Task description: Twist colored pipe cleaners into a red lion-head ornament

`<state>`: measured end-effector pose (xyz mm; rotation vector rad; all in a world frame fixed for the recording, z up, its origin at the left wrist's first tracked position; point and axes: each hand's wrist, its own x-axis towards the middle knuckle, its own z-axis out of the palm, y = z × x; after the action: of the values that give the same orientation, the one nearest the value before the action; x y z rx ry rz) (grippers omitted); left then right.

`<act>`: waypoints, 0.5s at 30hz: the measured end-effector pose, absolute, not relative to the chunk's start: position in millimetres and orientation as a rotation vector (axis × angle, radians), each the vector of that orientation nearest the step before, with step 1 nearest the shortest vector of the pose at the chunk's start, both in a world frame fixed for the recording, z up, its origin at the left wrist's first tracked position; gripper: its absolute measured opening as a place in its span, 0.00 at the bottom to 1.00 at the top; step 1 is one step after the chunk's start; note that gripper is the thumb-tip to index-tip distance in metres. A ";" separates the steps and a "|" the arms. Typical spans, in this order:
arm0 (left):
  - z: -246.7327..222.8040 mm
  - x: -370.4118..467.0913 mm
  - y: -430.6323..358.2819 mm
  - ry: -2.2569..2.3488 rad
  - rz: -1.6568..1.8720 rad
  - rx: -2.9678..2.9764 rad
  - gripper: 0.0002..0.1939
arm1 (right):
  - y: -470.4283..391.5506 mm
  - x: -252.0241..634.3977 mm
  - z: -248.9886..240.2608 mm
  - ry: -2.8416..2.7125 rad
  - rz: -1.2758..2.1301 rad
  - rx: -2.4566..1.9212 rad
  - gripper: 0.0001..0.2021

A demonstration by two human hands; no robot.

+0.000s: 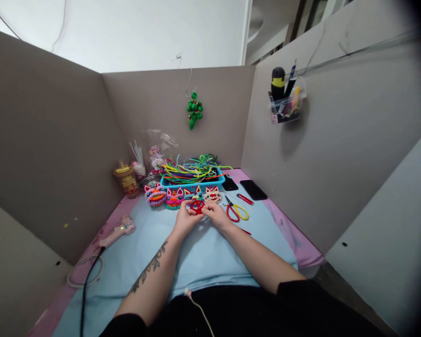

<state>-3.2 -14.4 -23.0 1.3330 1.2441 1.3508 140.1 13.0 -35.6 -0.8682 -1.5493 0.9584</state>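
Note:
Between my two hands is a small red piece [197,206] that looks like bent pipe cleaner, raised a little above the blue cloth [154,234]. My left hand [186,217] grips its left side with thumb and fingers. At its right side my right hand [213,213] pinches it, the fingertips close together. Just behind stand colourful fuzzy animal heads: a pink and purple one [156,194], an orange-horned one [174,198], a blue one [193,193] and a cream and red one [212,194]. Red and yellow scissors [237,211] lie open to the right of my right hand.
A blue basket [192,186] of loose pipe cleaners stands at the back. Left are a pink glue gun [118,232] with its cord and a lidded cup [127,180]. Phones [253,189] and a red cutter [245,199] lie right. Partitions [175,107] enclose the table.

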 end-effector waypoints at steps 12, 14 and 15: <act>-16.6 -0.6 -15.7 1.142 1.410 1.316 0.41 | 19.4 137.7 -39.4 -1.494 0.862 -0.889 0.11; -14.9 -1.7 -14.9 1.137 1.416 1.268 0.37 | 20.8 138.5 -39.8 -1.468 0.856 -0.893 0.11; -13.9 -2.4 -14.6 1.148 1.422 1.236 0.35 | 21.0 138.6 -40.1 -1.462 0.852 -0.895 0.12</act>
<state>-2.4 -14.6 -13.9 1.2361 1.1478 1.4220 138.6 21.0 -40.1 -0.8946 -1.4623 0.8519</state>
